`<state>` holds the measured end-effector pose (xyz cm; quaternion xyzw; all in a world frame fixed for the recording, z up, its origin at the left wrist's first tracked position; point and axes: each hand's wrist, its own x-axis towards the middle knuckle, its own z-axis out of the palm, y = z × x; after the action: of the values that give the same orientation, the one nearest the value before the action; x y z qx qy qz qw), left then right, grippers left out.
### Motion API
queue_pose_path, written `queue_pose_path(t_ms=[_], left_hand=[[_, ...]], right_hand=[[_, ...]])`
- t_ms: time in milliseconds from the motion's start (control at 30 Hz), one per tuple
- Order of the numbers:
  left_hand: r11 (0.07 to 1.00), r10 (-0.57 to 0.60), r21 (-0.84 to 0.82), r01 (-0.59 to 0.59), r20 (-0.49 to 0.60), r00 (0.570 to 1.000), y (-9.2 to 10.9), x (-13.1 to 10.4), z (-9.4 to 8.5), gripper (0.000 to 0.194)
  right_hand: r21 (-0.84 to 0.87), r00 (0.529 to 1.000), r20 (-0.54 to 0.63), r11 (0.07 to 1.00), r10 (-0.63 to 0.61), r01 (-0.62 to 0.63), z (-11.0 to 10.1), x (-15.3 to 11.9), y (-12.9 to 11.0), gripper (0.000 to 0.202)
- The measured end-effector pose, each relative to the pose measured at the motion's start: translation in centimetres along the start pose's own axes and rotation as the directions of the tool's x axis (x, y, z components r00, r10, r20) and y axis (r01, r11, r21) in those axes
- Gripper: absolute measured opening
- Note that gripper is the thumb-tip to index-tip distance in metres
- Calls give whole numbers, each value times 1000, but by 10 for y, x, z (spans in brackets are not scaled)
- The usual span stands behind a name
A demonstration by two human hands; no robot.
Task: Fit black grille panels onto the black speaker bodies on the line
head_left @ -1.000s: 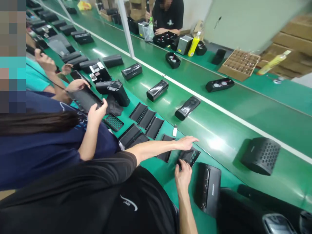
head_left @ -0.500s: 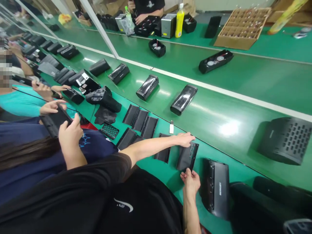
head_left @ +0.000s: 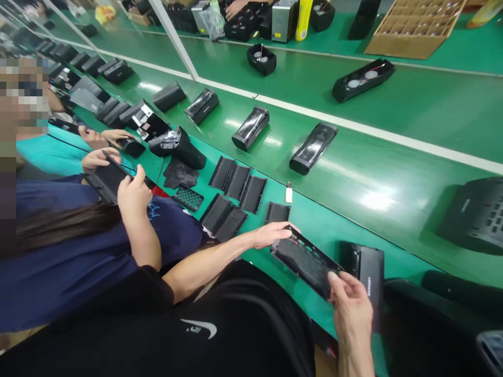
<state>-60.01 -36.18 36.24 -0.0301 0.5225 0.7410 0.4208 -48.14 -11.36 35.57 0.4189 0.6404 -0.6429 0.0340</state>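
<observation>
Between my two hands is a black perforated panel [head_left: 302,261], tilted and raised off the green bench. My left hand [head_left: 273,234] grips its far left end, thumb on top. At the near right end, my right hand [head_left: 349,296] pinches the panel's edge between thumb and fingers. Just beyond the panel lies another black panel [head_left: 278,212]. A black speaker housing [head_left: 371,267] with white lettering stands to the right of my right hand. Several more black panels [head_left: 252,193] lie side by side left of my left hand.
A green conveyor belt [head_left: 353,178] runs past the bench, carrying black speaker housings [head_left: 313,148]. A co-worker's hands [head_left: 135,196] hold a similar panel at left. A small white-ended piece [head_left: 288,195] lies by the belt's edge. A divided cardboard box [head_left: 416,31] stands across the belt.
The panel has come up off the bench and swung round toward me, held in both hands. My left hand has drawn back; my right hand has shifted right. The whole view has also shifted.
</observation>
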Motion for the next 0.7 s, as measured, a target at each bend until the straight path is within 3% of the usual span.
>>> queue_pose_path(t_ms=[167,367,467,600,700], left_hand=[[988,-7,-152,-21,-180,984,-5,-27,7,61],[989,65,-115,-88,-191,979,-2,-33,14,57],[982,43,-166,-87,-253,967,-4,-33,8,59],[990,122,-14,-142,-432,894,-7,-29,-1,48],[994,102,12,-107,-417,903,-12,-21,11,44]], right_hand=[[-4,997,-11,997,78,-78,-6,-15,0,65],[18,993,74,995,94,-95,-5,-13,-6,58],[55,999,-29,998,26,-24,-23,-13,-22,60],[40,974,-199,993,-104,114,-54,-23,-55,58],[-72,977,-98,980,-191,185,-44,-27,-73,54]])
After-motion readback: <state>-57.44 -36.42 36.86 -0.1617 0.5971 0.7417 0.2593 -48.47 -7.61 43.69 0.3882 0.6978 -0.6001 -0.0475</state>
